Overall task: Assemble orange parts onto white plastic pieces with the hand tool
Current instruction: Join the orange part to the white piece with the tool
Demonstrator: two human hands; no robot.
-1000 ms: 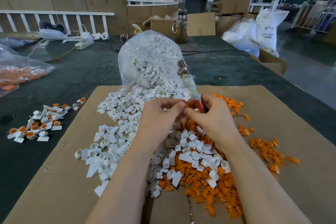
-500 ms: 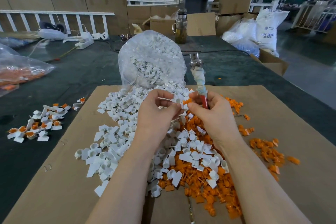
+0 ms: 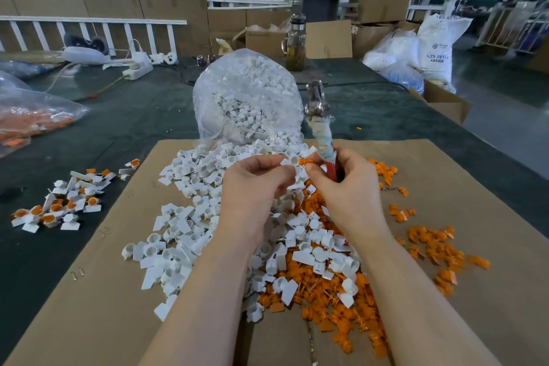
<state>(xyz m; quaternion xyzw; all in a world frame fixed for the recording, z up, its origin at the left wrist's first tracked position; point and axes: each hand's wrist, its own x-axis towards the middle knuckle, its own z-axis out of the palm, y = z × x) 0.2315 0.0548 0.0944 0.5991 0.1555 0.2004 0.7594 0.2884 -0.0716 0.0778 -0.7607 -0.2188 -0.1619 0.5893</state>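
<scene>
My left hand (image 3: 254, 187) pinches a small white plastic piece (image 3: 292, 162) above the pile. An orange part (image 3: 304, 161) touches that piece, pinched by the fingertips of my right hand (image 3: 347, 187). The same right hand grips the hand tool (image 3: 322, 131) by its red handle, its cloth-wrapped shaft and metal head pointing up and away. Below both hands lies a heap of loose white pieces (image 3: 190, 217) and a heap of orange parts (image 3: 335, 300) on a cardboard sheet (image 3: 445, 181).
A clear bag of white pieces (image 3: 246, 98) stands behind the hands. Assembled white-and-orange pieces (image 3: 56, 205) lie on the dark table at left. A bag of orange parts (image 3: 32, 119) sits far left. A glass bottle (image 3: 295, 44), cardboard boxes and white sacks stand at the back.
Both hands rose from the pile. The left hand came up with a white piece, the right brought an orange part to it, and the tool swung upright.
</scene>
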